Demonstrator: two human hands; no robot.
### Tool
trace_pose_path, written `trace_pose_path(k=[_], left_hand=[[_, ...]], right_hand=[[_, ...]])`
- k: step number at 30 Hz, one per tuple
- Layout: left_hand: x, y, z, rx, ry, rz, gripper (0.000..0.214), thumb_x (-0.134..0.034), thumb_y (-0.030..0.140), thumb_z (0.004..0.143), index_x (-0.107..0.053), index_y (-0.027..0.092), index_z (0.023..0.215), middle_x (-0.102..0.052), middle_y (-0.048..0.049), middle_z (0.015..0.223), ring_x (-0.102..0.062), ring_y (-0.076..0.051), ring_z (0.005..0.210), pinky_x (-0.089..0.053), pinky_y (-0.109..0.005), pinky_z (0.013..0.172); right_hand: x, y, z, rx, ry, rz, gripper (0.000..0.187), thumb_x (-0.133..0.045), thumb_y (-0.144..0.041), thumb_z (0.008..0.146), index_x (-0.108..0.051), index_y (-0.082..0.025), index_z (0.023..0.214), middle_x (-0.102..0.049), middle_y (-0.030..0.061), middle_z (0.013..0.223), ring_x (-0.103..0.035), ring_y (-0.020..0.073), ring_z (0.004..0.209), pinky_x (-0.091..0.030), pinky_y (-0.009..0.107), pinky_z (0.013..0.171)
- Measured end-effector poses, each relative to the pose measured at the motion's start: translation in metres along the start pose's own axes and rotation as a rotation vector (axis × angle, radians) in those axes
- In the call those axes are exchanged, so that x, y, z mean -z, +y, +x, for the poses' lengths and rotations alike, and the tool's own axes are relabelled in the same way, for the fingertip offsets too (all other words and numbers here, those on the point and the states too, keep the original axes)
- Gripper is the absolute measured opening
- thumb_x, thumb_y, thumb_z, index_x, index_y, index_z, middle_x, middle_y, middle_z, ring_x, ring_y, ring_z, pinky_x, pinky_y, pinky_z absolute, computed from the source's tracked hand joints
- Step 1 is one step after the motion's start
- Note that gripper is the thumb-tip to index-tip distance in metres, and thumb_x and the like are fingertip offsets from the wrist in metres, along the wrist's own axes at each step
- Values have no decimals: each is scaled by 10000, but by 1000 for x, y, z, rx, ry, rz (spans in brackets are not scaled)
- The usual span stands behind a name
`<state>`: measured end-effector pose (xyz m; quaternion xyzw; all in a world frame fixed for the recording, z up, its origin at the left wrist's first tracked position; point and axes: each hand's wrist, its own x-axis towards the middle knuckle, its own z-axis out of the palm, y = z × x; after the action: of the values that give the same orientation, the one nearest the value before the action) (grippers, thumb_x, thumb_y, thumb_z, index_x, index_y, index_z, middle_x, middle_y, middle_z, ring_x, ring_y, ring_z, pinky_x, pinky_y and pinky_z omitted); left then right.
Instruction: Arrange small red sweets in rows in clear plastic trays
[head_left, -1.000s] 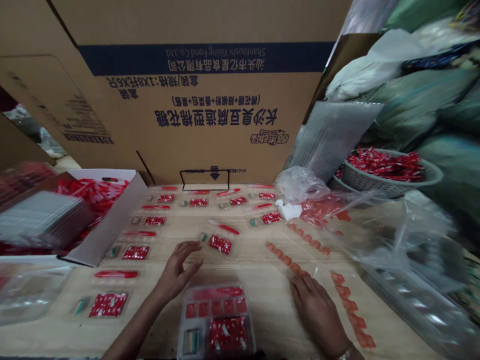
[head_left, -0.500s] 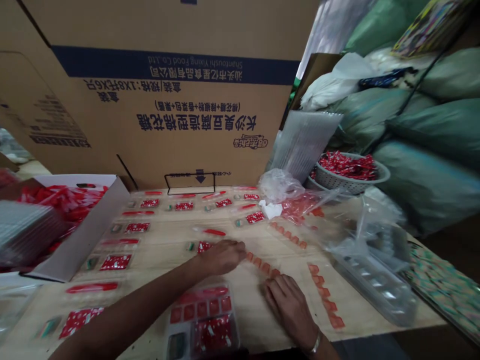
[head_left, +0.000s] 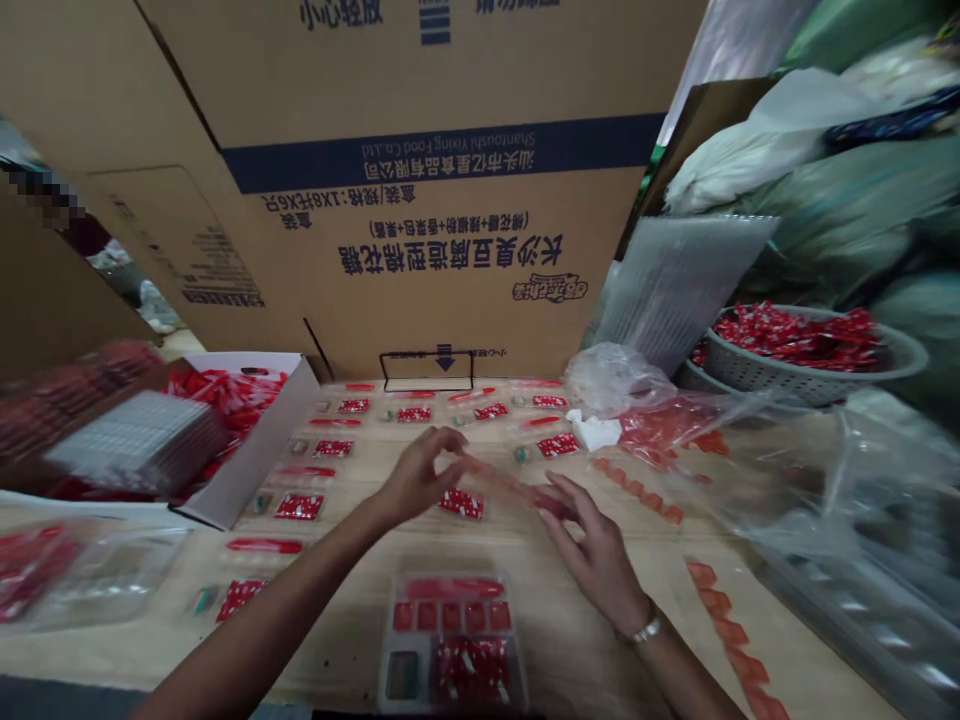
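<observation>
My left hand (head_left: 421,478) pinches the left end of a strip of small orange-red cups (head_left: 496,478) between thumb and fingers. The other end is in the fingers of my right hand (head_left: 589,548), which has a metal band at the wrist. The strip is stretched between both hands, above the table and partly over a red patterned sachet (head_left: 461,503). Nearest me lies a clear compartment tray (head_left: 428,655) with a red pen-shaped item, a row of red cups, a sachet and a small green packet. Two similar strips, a back strip (head_left: 637,488) and a front strip (head_left: 726,628), lie to the right.
A large upside-down-printed carton (head_left: 450,300) stands across the back. At left is a white box (head_left: 277,430) with red pen-shaped items and stacked clear trays (head_left: 142,440). Clear plastic bags (head_left: 810,470) and a grey basket (head_left: 795,372) of red sachets sit at right.
Both hands have lifted the strip off the table, and it is now held taut between them. The head view has turned a little left.
</observation>
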<state>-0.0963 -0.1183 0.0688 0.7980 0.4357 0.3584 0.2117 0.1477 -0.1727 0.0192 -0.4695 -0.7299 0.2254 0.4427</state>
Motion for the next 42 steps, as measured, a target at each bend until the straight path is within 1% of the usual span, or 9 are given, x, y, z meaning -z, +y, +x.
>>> trace_pose_path(k=[3, 7, 17, 21, 29, 34, 36, 39, 42], left_hand=[[6, -40, 0, 344, 52, -154, 216, -559, 239, 736, -531, 175, 940, -548, 28, 645, -527, -120, 600, -417, -236, 572], [-10, -82, -8, 461, 89, -111, 219, -633, 181, 620, -581, 155, 831, -549, 28, 665, -498, -100, 561, -404, -228, 551], [-32, -102, -24, 546, 134, -174, 243, -640, 154, 595, -598, 152, 834, -488, 57, 651, -438, -71, 514, -383, -206, 505], [-32, -97, -24, 595, 157, -235, 272, -664, 172, 570, -598, 154, 833, -500, 53, 657, -451, -75, 526, -396, -214, 522], [7, -58, -58, 703, 133, -504, 462, -480, 498, 774, -545, 176, 1098, -613, -72, 996, -599, -157, 804, -465, -282, 693], [18, -15, -86, 518, -351, -647, 462, -630, 458, 683, -591, 216, 1074, -641, -57, 1042, -566, -220, 996, -436, -343, 851], [15, -1, -92, 460, -556, -552, 482, -734, 373, 580, -619, 236, 1027, -651, -27, 1028, -570, -224, 985, -441, -344, 855], [14, 9, -91, 437, -632, -450, 502, -756, 344, 552, -621, 243, 1025, -659, -12, 998, -592, -215, 933, -466, -335, 820], [14, 3, -71, 343, -588, -322, 464, -739, 366, 589, -629, 237, 1020, -663, -30, 1003, -599, -213, 935, -477, -319, 801]], right_hand=[[-44, 3, 33, -168, -63, 158, 481, -465, -261, 844, -341, -167, 1299, -654, 70, 914, -641, 178, 759, -536, 314, 688], [-84, 28, 48, -136, -43, -155, 403, -499, -237, 799, -483, -137, 1189, -596, 108, 964, -582, 231, 881, -492, 393, 803], [-79, 25, 52, 101, -284, -399, 474, -580, -304, 787, -487, -148, 1225, -467, 149, 1255, -418, 265, 1176, -346, 412, 991], [-84, 15, 59, 144, -508, -401, 849, -780, -450, 495, -469, -128, 1216, -448, 161, 1271, -393, 305, 1182, -331, 420, 990], [-35, -37, 36, 73, -489, -232, 649, -692, -393, 586, -460, -160, 1145, -520, 114, 1123, -482, 260, 1030, -392, 389, 900], [-24, -88, -35, 97, -611, -207, 751, -748, -449, 497, -494, -196, 1158, -492, 128, 1195, -450, 319, 1073, -357, 474, 940], [-27, -84, -43, 97, -645, -200, 819, -754, -499, 473, -489, -192, 1185, -457, 144, 1258, -423, 338, 1126, -344, 486, 962], [-21, -47, -17, 171, -670, -135, 684, -698, -490, 619, -478, -214, 1205, -421, 114, 1328, -402, 275, 1201, -379, 394, 964], [-12, 7, 26, 50, -401, -367, 367, -559, -313, 811, -526, -165, 1145, -460, 143, 1296, -397, 260, 1210, -344, 420, 984]])
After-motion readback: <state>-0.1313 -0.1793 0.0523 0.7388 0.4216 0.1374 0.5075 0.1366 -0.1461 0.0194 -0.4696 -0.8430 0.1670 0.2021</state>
